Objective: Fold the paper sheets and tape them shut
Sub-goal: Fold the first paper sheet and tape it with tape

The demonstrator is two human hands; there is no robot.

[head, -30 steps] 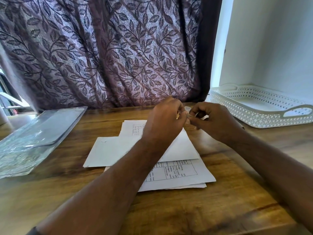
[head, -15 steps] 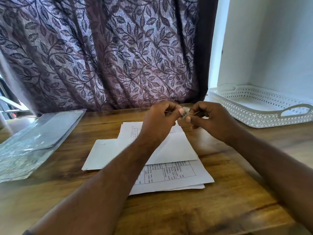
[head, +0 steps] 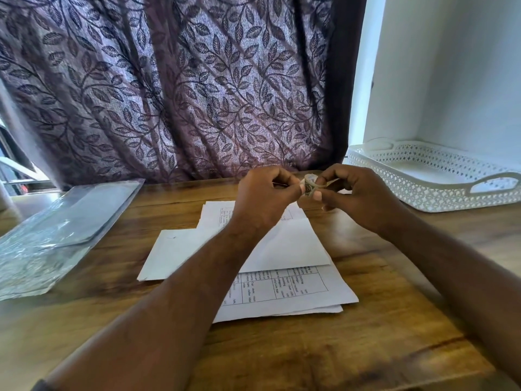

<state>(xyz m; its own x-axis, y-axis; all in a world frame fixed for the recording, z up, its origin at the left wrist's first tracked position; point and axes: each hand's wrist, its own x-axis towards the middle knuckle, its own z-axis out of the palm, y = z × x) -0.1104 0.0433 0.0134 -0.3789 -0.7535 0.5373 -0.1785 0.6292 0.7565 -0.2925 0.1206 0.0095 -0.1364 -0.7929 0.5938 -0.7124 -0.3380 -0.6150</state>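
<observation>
Pinching a small pale roll of tape with the right hand, fingers curled round it, and with the curled left hand, thumb tip against its other side. Holding it in the air above the far edge of the white printed paper sheets stacked loosely on the brown wooden table.

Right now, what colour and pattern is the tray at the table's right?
White tray, walls pierced in a lattice pattern; head view shows it best.
</observation>
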